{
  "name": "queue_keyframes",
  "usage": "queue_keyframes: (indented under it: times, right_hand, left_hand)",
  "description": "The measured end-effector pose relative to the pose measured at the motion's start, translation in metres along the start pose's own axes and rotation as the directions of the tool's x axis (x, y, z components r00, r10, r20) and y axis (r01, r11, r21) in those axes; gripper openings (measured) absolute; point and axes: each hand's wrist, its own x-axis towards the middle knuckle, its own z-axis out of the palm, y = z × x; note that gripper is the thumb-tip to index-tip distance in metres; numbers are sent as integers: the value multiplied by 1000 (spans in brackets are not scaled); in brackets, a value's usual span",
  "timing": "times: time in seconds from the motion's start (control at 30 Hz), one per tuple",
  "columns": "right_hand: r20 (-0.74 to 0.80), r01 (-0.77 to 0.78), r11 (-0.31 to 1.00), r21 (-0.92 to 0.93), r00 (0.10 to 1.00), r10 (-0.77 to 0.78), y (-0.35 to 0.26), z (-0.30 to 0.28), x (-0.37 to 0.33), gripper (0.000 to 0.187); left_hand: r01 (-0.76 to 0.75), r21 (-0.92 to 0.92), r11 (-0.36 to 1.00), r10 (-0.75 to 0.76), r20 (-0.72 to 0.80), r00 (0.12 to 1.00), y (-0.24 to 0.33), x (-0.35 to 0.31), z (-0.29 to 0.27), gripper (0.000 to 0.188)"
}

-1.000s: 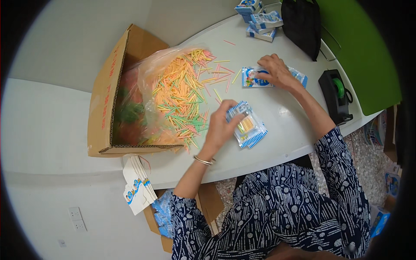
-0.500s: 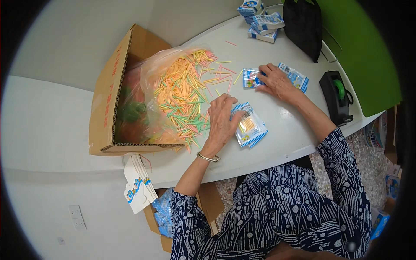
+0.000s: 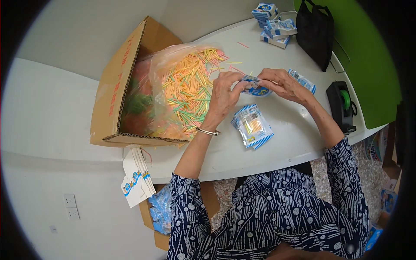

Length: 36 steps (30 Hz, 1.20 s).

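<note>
A small blue and white plastic packet is held up above the table between my two hands. My left hand pinches its left edge, with a metal bangle on the wrist. At the packet's other side, my right hand grips the upper right edge; the fingers partly cover the packet. Just below lie overlapping clear packets with blue striped ends and pale sticks inside. Another blue and white packet rests beyond my right hand. Left of my left hand, thin coloured sticks spill in a heap from a plastic bag.
An open cardboard box on its side holds the bag. Small boxes are stacked at the back beside a black bag. A tape dispenser stands at the right edge. Flat white cartons lean over the near left edge.
My right hand has lifted the packet off the table. My left hand has left the lower packets and now holds the lifted one too. The whole view has shifted slightly.
</note>
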Motion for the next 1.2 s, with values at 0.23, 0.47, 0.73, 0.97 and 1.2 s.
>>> queue_keyframes:
  times: [0.23, 0.47, 0.73, 0.97, 1.2]
  right_hand:
    - [-68, -235, 931, 280, 962, 264, 9, 15, 2, 31]
    - [-115, -384, 852, 356, 887, 448, 33, 14, -2, 34]
    - [-182, -299, 872, 387, 903, 390, 27, -2, -1, 33]
    - [-88, -220, 950, 222, 966, 244, 1, 0, 5, 27]
    - [-117, -274, 925, 264, 943, 313, 3, 16, 4, 24]
  left_hand:
    - [256, -355, 899, -263, 31, 964, -12, -3, 8, 19]
    - [309, -100, 946, -310, 2, 951, -31, -7, 9, 20]
    - [70, -135, 988, -94, -178, 980, -40, 6, 24, 30]
    - [137, -363, 922, -183, -93, 979, -10, 11, 22, 15]
    - [132, -168, 977, -153, -121, 981, -6, -1, 17, 15]
